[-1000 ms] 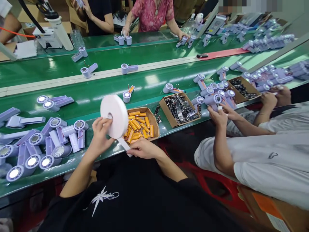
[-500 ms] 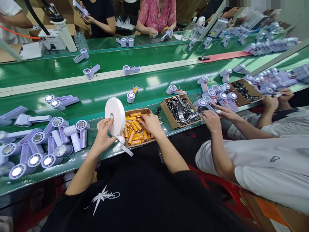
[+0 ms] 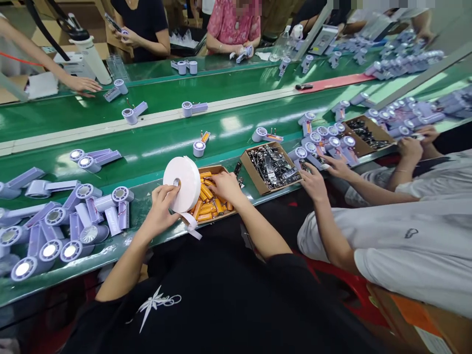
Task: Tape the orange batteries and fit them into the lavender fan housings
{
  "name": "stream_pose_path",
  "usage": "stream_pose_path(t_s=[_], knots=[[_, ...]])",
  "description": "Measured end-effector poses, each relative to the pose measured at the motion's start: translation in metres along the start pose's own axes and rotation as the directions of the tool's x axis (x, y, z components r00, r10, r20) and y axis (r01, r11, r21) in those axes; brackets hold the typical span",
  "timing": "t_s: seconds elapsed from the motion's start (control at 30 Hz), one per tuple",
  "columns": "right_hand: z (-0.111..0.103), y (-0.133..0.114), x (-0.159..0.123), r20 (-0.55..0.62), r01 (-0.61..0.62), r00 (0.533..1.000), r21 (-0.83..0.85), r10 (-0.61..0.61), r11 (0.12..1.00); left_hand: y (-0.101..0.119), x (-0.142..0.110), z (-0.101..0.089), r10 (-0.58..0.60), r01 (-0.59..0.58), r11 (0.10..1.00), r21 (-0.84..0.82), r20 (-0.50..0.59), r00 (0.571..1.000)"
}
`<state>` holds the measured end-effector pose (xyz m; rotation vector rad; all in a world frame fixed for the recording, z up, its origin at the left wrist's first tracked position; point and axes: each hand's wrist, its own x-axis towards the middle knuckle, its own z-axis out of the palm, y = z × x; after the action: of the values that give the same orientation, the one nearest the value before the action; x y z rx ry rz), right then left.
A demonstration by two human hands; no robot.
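My left hand pinches a roll of white tape at its core, holding it upright on edge. A loose tail of the tape hangs down from the bottom of the roll. Behind and to the right of the roll is a low cardboard box full of orange cylindrical batteries. My right hand reaches into the far side of this box, its fingers curled down among the batteries. The fingertips are partly hidden, so what they grip cannot be made out.
Lilac fan bodies lie heaped on the left. Others sit along the green conveyor. A second box holds black circuit boards. To my right a co-worker's hands work near more fan bodies. People stand across the line.
The tape roll has turned its flat face more towards me and shifted slightly right. My right hand stays in the battery box. Across the line a person's arm has reached in at upper left.
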<state>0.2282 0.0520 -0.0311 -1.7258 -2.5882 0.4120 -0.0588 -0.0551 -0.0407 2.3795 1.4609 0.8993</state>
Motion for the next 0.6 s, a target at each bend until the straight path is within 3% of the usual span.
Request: stream_pose_path(t_s=[0.13,0.2,0.23,0.3,0.37,0.4,0.5,0.6], knots=[[0.001,0.012,0.008,-0.005,-0.006,1.0,0.098,0.007,0.995,0.002,-0.002,-0.005,0.05,-0.05,0.998,0.028,-0.01,0.999],[0.0,0.025,0.004,-0.043,-0.027,0.998,0.348,0.045,0.937,0.003,-0.005,-0.007,0.046,-0.045,0.998,0.046,-0.023,0.999],[-0.001,0.032,0.0,-0.074,-0.027,0.994,0.529,0.078,0.848,0.003,-0.007,-0.008,0.044,-0.043,0.998,0.054,-0.024,0.999],[-0.004,0.042,-0.01,-0.158,0.043,0.973,0.841,0.169,0.54,0.003,-0.01,-0.009,0.047,-0.046,0.997,0.07,-0.019,0.999],[-0.009,0.044,-0.021,-0.228,0.166,0.944,0.952,0.238,0.256,0.002,-0.012,-0.009,0.05,-0.049,0.995,0.087,-0.007,0.999],[-0.012,0.042,-0.027,-0.245,0.209,0.938,0.964,0.246,0.163,0.001,-0.013,-0.009,0.046,-0.046,0.994,0.095,0.004,0.999],[-0.021,0.028,-0.043,-0.226,0.22,0.961,0.974,0.16,0.057,0.001,-0.011,-0.007,0.051,-0.055,0.992,0.113,0.039,0.998],[-0.028,0.012,-0.053,-0.2,0.194,0.977,0.977,0.078,0.087,0.004,-0.007,-0.005,0.112,-0.119,0.984,0.134,0.056,0.992]])
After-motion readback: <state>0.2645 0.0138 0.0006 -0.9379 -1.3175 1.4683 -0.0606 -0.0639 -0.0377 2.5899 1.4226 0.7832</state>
